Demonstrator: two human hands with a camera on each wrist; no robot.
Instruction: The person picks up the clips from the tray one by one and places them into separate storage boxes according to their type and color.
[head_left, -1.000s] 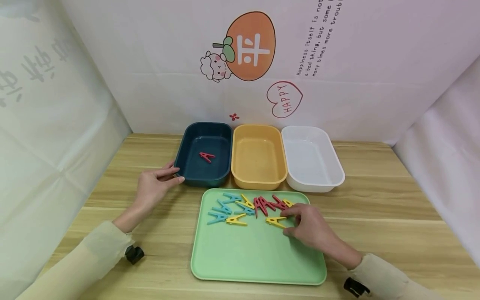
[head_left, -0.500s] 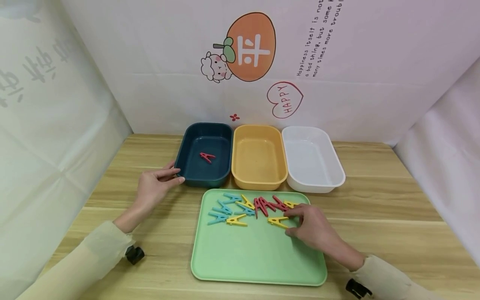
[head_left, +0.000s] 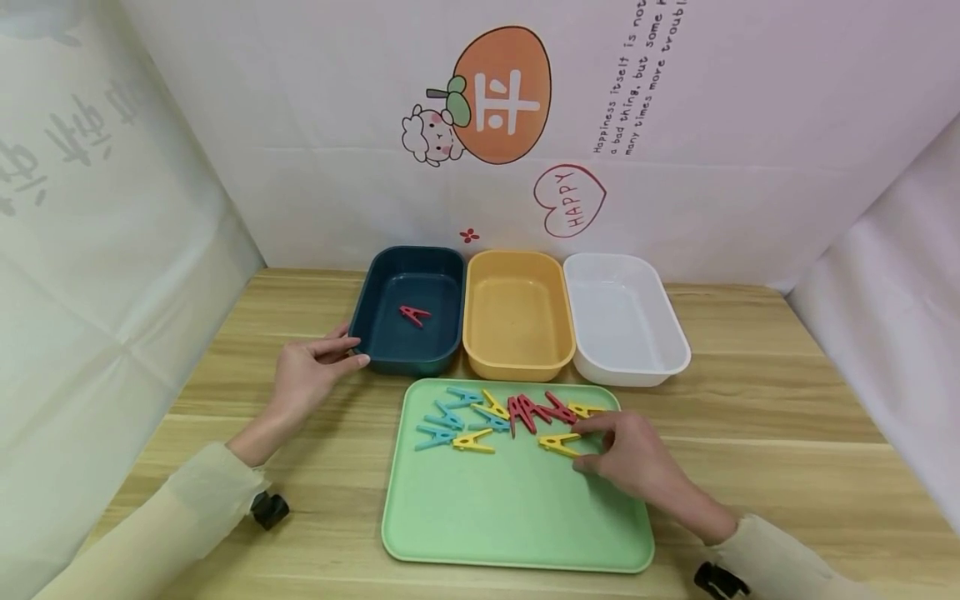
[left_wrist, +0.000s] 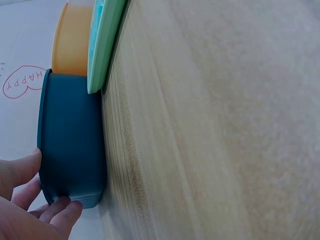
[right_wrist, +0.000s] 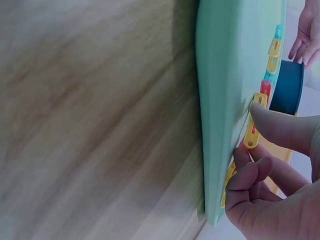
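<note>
In the head view my left hand holds the near left corner of a dark blue box. The left wrist view has the thumb by the rim and the fingers along the end wall. Over a light green tray, my right hand pinches the splayed legs of a yellow clothespin between thumb and forefinger. Just beyond it lie red clothespins and another yellow clothespin. Blue clothespins are mixed with two yellow ones at the tray's left. A red clothespin lies inside the blue box.
A yellow box and a white box stand in a row right of the blue one, behind the tray. All rest on a wooden table. White printed cloth rises behind and at both sides.
My right hand has shifted slightly right, and the yellow clothespin at its fingertips has slid the same way. The left hand and the boxes have stayed put.
</note>
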